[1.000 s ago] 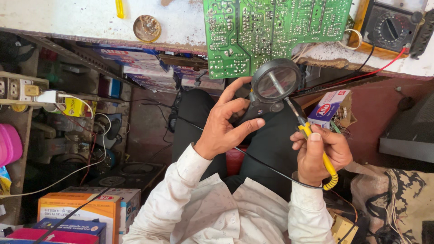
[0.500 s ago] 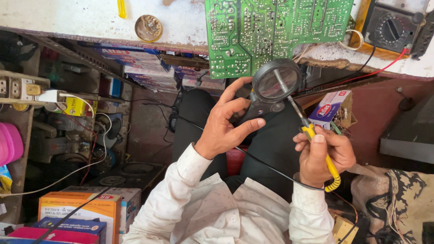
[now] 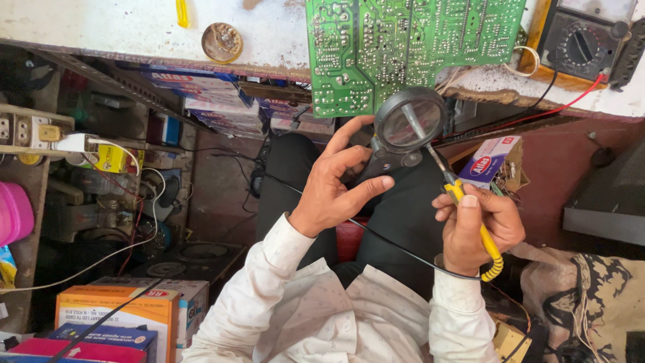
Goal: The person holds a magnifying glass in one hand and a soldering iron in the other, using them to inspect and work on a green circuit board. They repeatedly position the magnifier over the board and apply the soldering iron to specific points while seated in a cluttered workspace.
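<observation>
Now magnifier (image 3: 410, 124) above both hands.

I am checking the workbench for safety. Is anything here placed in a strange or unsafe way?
Yes. The green circuit board hangs over the bench edge, its lower part unsupported. The multimeter also sits right at the edge.

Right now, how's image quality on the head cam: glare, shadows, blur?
Head view: sharp overall, no motion blur on the left hand or right hand. The white bench top is bright, near washed out. The shelves underneath sit in deep shadow. The magnifier lens shows a pale sheen and a warped image of the soldering iron tip.
</observation>
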